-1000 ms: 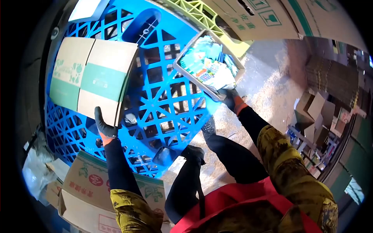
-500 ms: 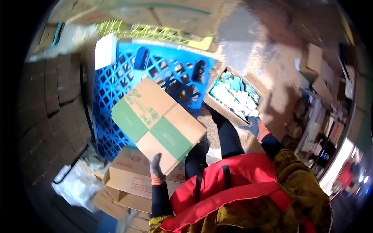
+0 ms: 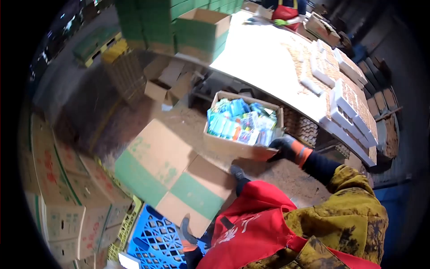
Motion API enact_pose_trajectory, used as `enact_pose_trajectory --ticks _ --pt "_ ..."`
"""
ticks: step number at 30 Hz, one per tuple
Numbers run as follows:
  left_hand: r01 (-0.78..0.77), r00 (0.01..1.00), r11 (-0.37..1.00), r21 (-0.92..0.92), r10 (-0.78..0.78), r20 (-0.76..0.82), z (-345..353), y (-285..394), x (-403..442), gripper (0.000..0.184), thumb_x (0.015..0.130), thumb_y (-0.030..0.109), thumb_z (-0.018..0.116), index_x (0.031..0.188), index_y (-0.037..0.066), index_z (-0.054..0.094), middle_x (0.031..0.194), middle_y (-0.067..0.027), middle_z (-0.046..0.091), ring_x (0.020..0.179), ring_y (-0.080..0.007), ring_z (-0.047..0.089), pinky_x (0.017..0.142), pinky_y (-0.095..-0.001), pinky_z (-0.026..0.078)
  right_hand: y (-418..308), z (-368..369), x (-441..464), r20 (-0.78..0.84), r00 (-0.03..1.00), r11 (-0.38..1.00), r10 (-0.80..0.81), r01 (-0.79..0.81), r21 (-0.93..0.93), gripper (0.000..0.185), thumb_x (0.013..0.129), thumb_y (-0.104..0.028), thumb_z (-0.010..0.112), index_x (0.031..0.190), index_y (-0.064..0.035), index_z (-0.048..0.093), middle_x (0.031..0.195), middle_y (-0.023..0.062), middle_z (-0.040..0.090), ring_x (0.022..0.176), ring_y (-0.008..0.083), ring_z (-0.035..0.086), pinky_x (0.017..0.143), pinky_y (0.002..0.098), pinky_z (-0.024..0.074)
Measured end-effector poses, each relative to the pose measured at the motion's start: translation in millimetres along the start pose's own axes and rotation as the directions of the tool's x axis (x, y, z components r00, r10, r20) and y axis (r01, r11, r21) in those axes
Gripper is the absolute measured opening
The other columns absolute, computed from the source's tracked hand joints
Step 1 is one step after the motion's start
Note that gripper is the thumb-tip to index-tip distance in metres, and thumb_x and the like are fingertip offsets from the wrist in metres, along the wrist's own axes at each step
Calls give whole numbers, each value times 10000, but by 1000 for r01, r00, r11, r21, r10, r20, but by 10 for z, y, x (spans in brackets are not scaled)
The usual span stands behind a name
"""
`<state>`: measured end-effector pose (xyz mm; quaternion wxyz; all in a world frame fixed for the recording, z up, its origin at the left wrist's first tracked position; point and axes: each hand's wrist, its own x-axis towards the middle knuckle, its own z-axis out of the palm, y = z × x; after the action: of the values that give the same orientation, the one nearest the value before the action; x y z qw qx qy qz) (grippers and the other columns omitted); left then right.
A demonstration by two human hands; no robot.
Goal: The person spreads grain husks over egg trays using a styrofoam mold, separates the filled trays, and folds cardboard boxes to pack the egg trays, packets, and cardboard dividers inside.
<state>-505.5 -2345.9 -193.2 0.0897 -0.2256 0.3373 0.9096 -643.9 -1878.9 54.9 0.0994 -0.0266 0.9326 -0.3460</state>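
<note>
My left hand (image 3: 187, 234), in a dark glove with an orange cuff, grips the lower edge of a closed brown and green carton (image 3: 172, 177). The carton is tilted in front of me, at left of centre. My right hand (image 3: 291, 150), gloved alike, holds the lower right corner of an open cardboard box (image 3: 233, 145). Blue, green and white packets (image 3: 242, 121) fill that box. Fingers of both hands are partly hidden by what they hold.
A brightly lit white table (image 3: 255, 54) stands ahead, with white trays (image 3: 349, 107) at its right. Another person (image 3: 286, 13) is at its far end. Stacked cartons (image 3: 67, 193) stand at left, beside a blue pallet (image 3: 156, 237). An open carton (image 3: 201, 31) sits at the table's left.
The view has turned from the blue pallet to the white table. The carton has been lifted off the pallet and carried along in my left hand; the packet box stays in my right.
</note>
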Motion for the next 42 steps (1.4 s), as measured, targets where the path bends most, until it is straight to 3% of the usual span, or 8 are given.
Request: enact_pose_trajectory --ticks 9,14,16,24,32,36,38,42 --pt "303 887 952 45 -299 352 36 -1300 1602 402 937 222 533 1244 -35 514 1241 -132 553 1126 -192 538 952 -331 438 -72 569 50 -210 978 984 -4 -33 -174 334 625 -117 862 879 -35 662 800 42 648 786 119 594 694 317 507" --pt "-613 667 720 325 251 702 298 -1665 1781 476 862 209 646 1243 -46 519 1238 -132 565 1085 -178 570 878 -341 481 372 691 314 -201 974 993 100 -84 87 305 658 -40 822 921 -16 670 859 46 673 804 146 614 749 317 527" --pt "533 795 845 53 -521 310 776 -1704 1822 465 818 203 709 1169 -66 565 1138 -120 622 987 -173 616 821 -321 502 527 781 400 -208 964 892 165 -57 448 372 632 -82 850 955 -23 675 857 69 681 816 166 616 743 322 508" --pt "259 558 305 916 -822 115 1865 -2939 1369 747 730 477 762 1214 -50 549 1110 -102 643 934 -183 609 735 -288 497 1160 755 1168 -61 970 963 -236 225 -148 358 676 -181 833 943 -16 662 820 106 650 780 210 610 748 330 486" --pt "-46 515 553 832 -700 494 1352 -2323 1883 683 822 406 689 1273 -52 458 1142 -147 621 960 -208 606 755 -291 498 1082 1246 2491 -88 923 927 -374 369 -65 487 642 -232 851 1003 -31 593 881 165 636 822 305 629 747 363 488" --pt "-941 305 -154 300 -8 952 454 -1689 2503 315 917 247 584 1135 21 568 1076 -97 619 890 -158 584 791 -277 484 934 1700 2971 -66 931 934 -358 357 -26 478 646 -206 854 994 -19 585 840 149 642 766 263 643 699 343 509" --pt "-31 964 745 666 -155 218 -64 -1404 2597 224 944 202 527 1115 66 577 1115 -78 597 847 -156 577 770 -301 490 698 1807 3089 53 968 969 -244 245 -15 457 649 -198 850 987 -15 602 815 135 653 741 232 648 667 338 512" --pt "-147 984 686 713 177 32 -1199 -451 2690 272 935 239 550 1168 99 573 1049 -37 617 835 -141 587 709 -261 475 618 2119 3168 134 986 992 -100 87 94 503 663 -203 841 1073 -21 612 902 133 660 795 195 652 688 325 511"
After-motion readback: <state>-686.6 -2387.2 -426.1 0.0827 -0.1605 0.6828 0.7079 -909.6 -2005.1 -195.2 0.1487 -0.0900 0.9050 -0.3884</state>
